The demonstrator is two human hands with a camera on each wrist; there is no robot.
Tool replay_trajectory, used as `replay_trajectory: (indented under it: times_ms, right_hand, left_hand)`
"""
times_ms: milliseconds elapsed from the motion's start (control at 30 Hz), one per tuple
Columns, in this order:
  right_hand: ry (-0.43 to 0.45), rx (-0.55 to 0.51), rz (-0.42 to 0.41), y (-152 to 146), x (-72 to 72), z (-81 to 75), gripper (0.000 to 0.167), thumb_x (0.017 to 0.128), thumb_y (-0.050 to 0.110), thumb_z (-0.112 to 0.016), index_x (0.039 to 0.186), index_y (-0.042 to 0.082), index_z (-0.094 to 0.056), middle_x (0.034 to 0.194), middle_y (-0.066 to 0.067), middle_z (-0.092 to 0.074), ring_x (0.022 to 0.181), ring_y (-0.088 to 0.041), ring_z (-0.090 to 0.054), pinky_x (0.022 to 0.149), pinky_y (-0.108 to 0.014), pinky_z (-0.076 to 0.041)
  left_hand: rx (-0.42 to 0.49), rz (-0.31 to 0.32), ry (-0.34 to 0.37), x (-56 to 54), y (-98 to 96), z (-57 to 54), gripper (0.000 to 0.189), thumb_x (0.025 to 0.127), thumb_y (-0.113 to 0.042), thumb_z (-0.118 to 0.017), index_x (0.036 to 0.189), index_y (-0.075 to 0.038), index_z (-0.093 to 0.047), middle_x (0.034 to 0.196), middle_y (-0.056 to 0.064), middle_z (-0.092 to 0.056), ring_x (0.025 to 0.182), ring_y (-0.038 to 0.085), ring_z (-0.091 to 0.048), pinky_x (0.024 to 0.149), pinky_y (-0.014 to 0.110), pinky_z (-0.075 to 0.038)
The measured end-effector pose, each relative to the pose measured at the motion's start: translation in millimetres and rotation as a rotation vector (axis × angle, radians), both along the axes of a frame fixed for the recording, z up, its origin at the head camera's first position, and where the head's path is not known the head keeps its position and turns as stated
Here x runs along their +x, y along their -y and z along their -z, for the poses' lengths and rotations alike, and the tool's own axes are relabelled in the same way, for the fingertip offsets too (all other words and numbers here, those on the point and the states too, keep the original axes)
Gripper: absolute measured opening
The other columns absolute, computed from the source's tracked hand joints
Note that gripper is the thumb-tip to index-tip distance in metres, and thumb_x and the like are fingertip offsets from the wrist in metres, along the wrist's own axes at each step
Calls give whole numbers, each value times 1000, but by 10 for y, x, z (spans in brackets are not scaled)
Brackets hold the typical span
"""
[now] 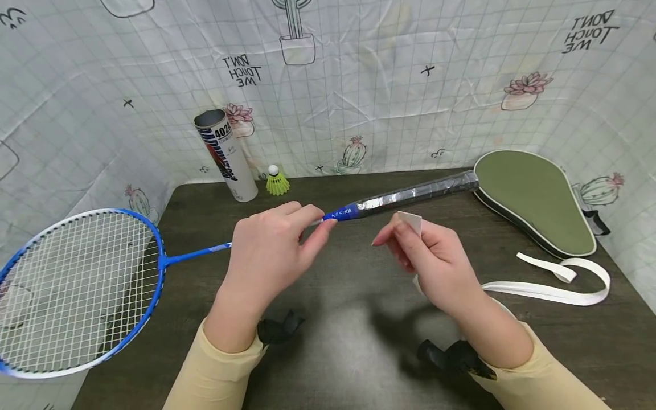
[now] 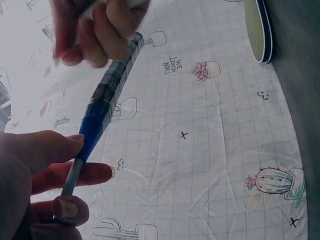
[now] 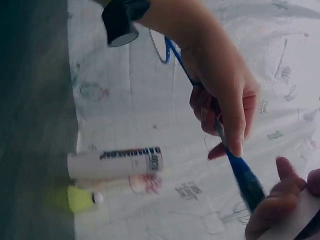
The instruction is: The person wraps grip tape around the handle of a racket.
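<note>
My left hand (image 1: 271,245) holds a blue and white badminton racket (image 1: 199,254) by its shaft, thumb and fingers curled round it just below the blue cone (image 2: 92,127). The strung head reaches out to the left. Toward the right points the bare handle (image 1: 417,195), dark and shiny, without a cloth or rubber cover. Between thumb and fingers my right hand (image 1: 441,259) pinches one end of a white grip tape (image 1: 543,291), close in front of the handle but apart from it. The tape passes behind that wrist and lies curled on the table at the right.
A shuttlecock tube (image 1: 230,159) stands at the back left, with a yellow shuttlecock (image 1: 278,182) beside it. At the back right, an olive racket case (image 1: 533,199) leans near the patterned cloth (image 1: 389,102), which hangs around the dark table (image 1: 338,341).
</note>
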State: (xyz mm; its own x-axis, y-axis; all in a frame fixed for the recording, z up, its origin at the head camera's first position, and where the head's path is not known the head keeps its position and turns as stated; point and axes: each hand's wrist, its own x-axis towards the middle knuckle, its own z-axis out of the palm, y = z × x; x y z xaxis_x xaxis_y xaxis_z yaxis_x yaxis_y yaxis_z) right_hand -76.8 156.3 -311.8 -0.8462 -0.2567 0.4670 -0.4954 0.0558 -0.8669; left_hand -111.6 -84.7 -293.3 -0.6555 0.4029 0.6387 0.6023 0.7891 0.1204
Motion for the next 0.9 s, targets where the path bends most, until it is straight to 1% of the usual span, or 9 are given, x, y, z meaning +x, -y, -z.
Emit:
replay_trajectory:
  times_ms: [67,133,200,367,433,567,667,767,900]
  right_hand:
    - [136,-58,-24,7,-23,11,37,110,9,-45,95,-1,-76,71,-4,-62,63,-18,-52,58,-28,-44]
    - [257,-72,-62,21,-53,34,41,111,17,-46,95,-4,-77,76,-6,-70,69,-21,-59,67,-30,-51]
    - [347,-87,-102,38,-88,67,45,112,22,-46,95,-5,-78,78,-8,-72,70,-23,-61,71,-31,-53]
    - [508,-206,-163,66,-176,146,50,112,33,-45,94,3,-80,87,-7,-75,71,-18,-65,60,-26,-50]
    - [541,-272,-192,73,-200,172,44,112,30,-45,99,4,-77,91,-6,-75,74,-17,-68,58,-26,-51]
    - [540,-439,-255,98,-220,194,27,111,17,-44,120,3,-65,90,-7,-71,75,-20,-71,58,-27,-55]
    - [524,-556,-312,118,-213,209,28,110,10,-41,130,3,-59,90,-9,-72,76,-21,-73,61,-27,-57]
    - [528,-619,-337,129,-201,232,27,111,9,-39,129,4,-58,92,-9,-73,80,-21,-74,65,-26,-57]
    - [539,-637,-288,137,-192,231,25,110,11,-41,126,6,-59,91,-8,-74,81,-21,-74,65,-24,-56]
  left_hand:
    - [-6,5,2,11,-10,-4,18,98,-39,-69,89,-25,-76,66,-9,-56,46,7,-41,40,27,-26]
    - [-13,14,4,25,-25,-9,18,98,-39,-69,89,-25,-76,67,-9,-56,46,7,-41,40,26,-26]
    - [-18,24,1,38,-39,-13,19,98,-40,-69,90,-25,-76,67,-9,-56,47,6,-41,40,25,-26]
    - [-25,55,-29,51,-58,-18,19,99,-39,-68,90,-25,-76,68,-9,-57,49,7,-45,41,25,-29]
    - [-29,67,-38,47,-57,-16,18,99,-38,-68,89,-25,-75,68,-9,-58,50,8,-47,42,26,-30]
    - [-46,82,-35,40,-48,-16,17,99,-37,-68,90,-24,-76,67,-8,-56,51,8,-47,43,26,-32]
    - [-67,94,-9,40,-48,-14,17,98,-37,-69,91,-23,-76,69,-8,-57,52,7,-47,44,25,-34]
    - [-91,109,20,35,-57,-9,16,99,-35,-68,95,-22,-76,72,-8,-60,55,6,-50,45,24,-36]
    - [-89,137,26,34,-80,-7,15,100,-29,-67,108,-20,-76,79,-7,-64,63,8,-57,49,25,-43]
